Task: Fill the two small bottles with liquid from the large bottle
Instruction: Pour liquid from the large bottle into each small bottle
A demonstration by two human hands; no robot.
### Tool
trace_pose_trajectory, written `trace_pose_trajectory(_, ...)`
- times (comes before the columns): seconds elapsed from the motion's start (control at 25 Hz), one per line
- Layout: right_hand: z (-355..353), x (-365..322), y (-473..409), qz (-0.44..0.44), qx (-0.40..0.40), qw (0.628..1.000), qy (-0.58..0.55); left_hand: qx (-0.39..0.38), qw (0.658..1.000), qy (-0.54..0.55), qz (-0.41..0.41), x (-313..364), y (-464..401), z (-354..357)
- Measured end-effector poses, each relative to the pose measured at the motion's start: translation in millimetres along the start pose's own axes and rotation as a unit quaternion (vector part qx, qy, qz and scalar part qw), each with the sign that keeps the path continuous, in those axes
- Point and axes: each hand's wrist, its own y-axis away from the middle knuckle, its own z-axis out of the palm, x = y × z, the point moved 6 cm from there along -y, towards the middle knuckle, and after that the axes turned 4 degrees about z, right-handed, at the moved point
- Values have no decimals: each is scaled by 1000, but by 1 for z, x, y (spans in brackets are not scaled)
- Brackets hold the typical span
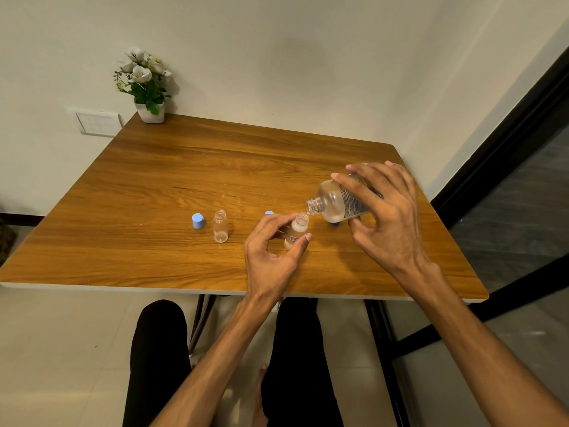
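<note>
from the head view, the right hand [388, 217] gripped the large bottle [341, 198], fingers curled over its labelled body and thumb beneath, tipped nearly on its side with the open neck pointing down-left, just above the mouth of a small bottle [297, 231]. that small bottle stood upright on the wooden table [184, 167], pinched narrowly between the thumb and fingertips of the left hand [271, 251]; it bore a small label low on its side. the second small bottle [220, 226] stood uncapped and apart to the left, with a light blue cap [198, 220] just beside it. another light blue cap [269, 213] peeked out behind the left hand's fingers, and a darker blue cap [335, 223] lay on the table under the large bottle. a white pot of white flowers [144, 84] sat at the table's far left corner against the wall.
</note>
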Motion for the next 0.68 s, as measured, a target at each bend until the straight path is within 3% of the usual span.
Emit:
trace_pose_trajectory(0.4, 18, 3, 19, 40, -5, 999, -33, -13, 999, -21, -24, -8, 2, 3)
trace_pose_trajectory(0.68, 54, 28, 47, 206, -12, 969, -137, -55, 993, -70, -80, -28, -10, 21)
